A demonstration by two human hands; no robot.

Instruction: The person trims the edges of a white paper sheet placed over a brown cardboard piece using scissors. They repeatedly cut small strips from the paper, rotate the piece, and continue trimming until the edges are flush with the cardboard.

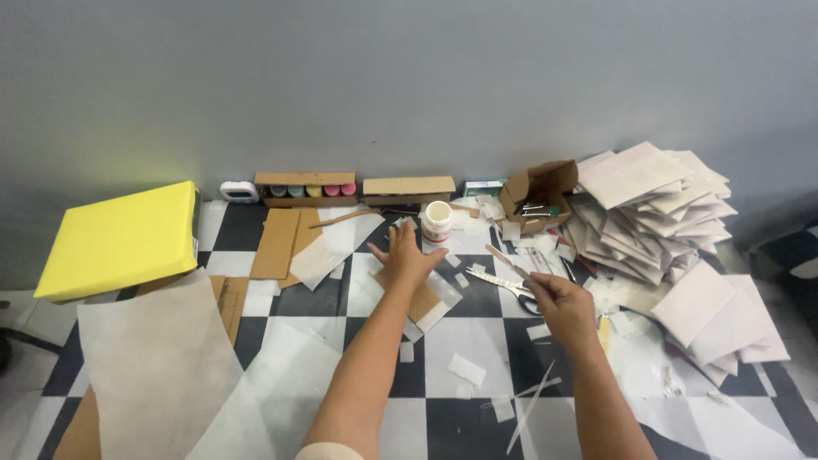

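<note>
Black-and-white checkered floor (477, 341) runs up to a plain grey wall (409, 77) at the far edge; work happens on the floor itself.

Left hand (404, 254) lies flat, fingers spread and released, palm down on a small cardboard piece (423, 300) with white paper at its near-right edge. Just beyond the fingertips stands a white glue jar (437, 223), upright, close to but apart from the hand.

Right hand (562, 308) is to the right, fingers curled over the handles of a pair of scissors (509, 285); blades point left toward the cardboard piece. Whether the grip is fully clenched, cannot tell. A thin wooden stick (501, 258) lies just far of the blades.

Along the wall line, left to right: a small white device (239, 192), a low cardboard tray of coloured pots (305, 189), a flat cardboard box (409, 187), an open small carton (537, 192) holding metal bits.

Far right: a tall leaning stack of white envelopes (652, 209), more spilling near it (720, 319). Far left: a yellow box (122, 238), with a large sheet of pale paper (158, 366) overlapping its near edge. Cardboard strips (277, 243) lie between the box and the hands.

Paper scraps (466, 369) scatter across the tiles between the forearms; most open floor lies near, centre.
</note>
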